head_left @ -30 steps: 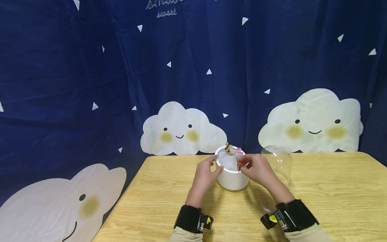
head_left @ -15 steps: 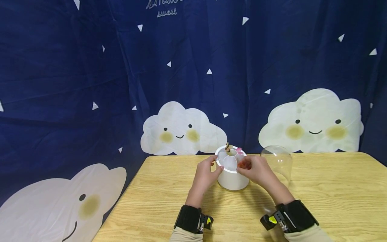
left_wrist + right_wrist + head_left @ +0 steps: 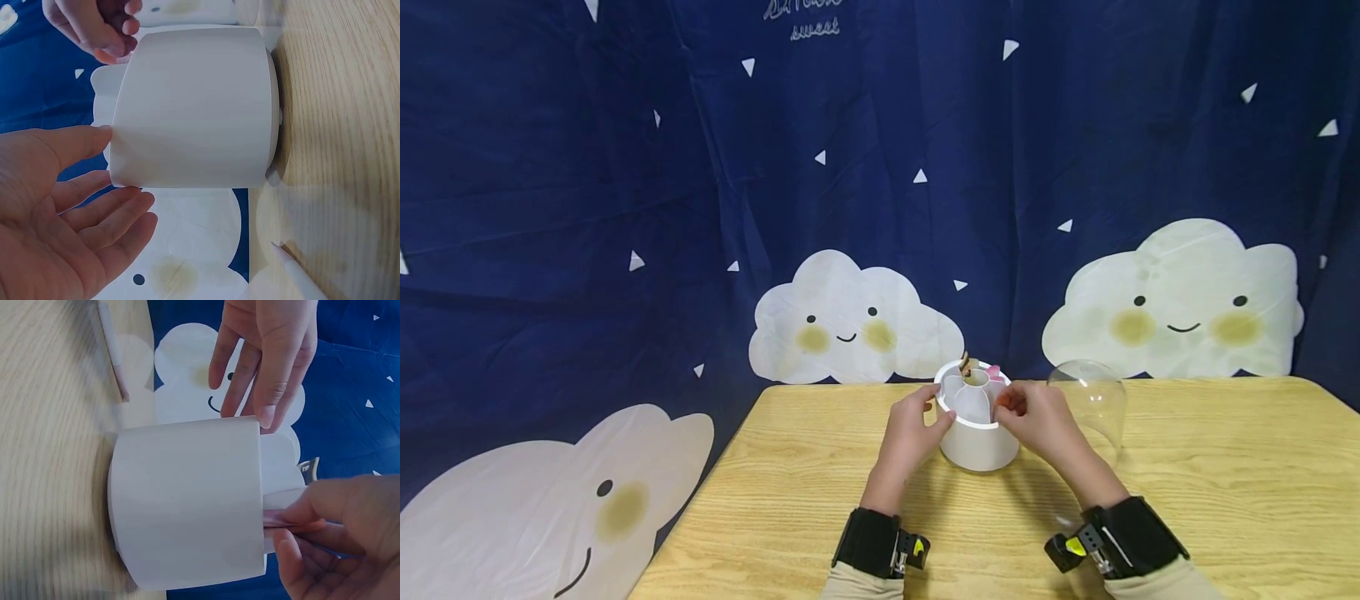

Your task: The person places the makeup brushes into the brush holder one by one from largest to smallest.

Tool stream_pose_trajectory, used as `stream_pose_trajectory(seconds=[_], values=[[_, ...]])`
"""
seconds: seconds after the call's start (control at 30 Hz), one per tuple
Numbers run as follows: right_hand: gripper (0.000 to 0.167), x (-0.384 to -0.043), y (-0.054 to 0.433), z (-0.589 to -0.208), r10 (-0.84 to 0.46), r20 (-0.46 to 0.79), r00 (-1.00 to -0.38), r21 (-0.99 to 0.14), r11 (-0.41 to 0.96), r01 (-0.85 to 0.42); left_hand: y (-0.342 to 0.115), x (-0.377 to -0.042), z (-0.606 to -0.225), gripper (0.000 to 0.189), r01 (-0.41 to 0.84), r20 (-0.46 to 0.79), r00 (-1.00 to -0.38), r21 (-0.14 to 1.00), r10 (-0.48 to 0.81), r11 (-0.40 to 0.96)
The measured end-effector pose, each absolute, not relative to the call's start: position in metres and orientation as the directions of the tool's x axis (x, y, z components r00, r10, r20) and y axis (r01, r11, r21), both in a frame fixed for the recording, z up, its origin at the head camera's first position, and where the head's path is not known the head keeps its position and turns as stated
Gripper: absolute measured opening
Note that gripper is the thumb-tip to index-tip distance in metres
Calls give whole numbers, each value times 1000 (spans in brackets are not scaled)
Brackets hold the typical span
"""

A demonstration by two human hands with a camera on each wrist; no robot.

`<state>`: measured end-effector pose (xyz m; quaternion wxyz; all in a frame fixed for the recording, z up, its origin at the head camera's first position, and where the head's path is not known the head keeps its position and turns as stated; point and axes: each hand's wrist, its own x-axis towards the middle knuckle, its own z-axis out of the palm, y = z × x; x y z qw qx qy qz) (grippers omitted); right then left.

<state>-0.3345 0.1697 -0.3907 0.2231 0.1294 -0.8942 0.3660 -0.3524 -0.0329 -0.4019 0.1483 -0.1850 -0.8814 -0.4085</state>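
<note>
A round white box (image 3: 977,446) with fan-shaped compartments stands upright on the wooden table. My left hand (image 3: 910,427) holds its left rim, the thumb at the front edge and the fingers beside the wall, as the left wrist view shows. Over the right compartment my right hand (image 3: 1037,419) pinches a small orange-red piece (image 3: 290,524) between thumb and fingers. Its lower part dips behind the rim in the right wrist view; its kind I cannot tell. A brown piece (image 3: 966,365) sticks up from the back of the box, with a pink piece (image 3: 994,372) to its right.
A clear dome (image 3: 1097,400) stands on the table right of the box, partly behind my right hand. The wooden table (image 3: 820,467) runs to a dark blue curtain (image 3: 880,208) with printed clouds.
My right hand shifts slightly at the right compartment, and less of the orange-red piece shows than half a second ago. My left hand stays at the rim.
</note>
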Motion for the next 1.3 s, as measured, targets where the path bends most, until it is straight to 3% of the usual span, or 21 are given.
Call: stream_pose_trajectory(seconds=[0.3, 0.7, 1.03, 1.3], values=[[16, -337, 165, -396, -25, 564, -825, -611, 659, -438, -32, -352, -400, 45, 437, 399, -894, 673, 204, 597], [8, -336, 166, -398, -11, 549, -836, -604, 686, -405, -32, -351, -401, 44, 447, 408, -889, 670, 208, 593], [8, -334, 164, -397, -15, 519, -854, -669, 615, -418, -33, -351, -401, 44, 446, 407, -889, 673, 208, 589], [5, -335, 166, -398, -12, 558, -830, -586, 703, -404, -32, -351, -401, 44, 452, 409, -887, 673, 214, 585]])
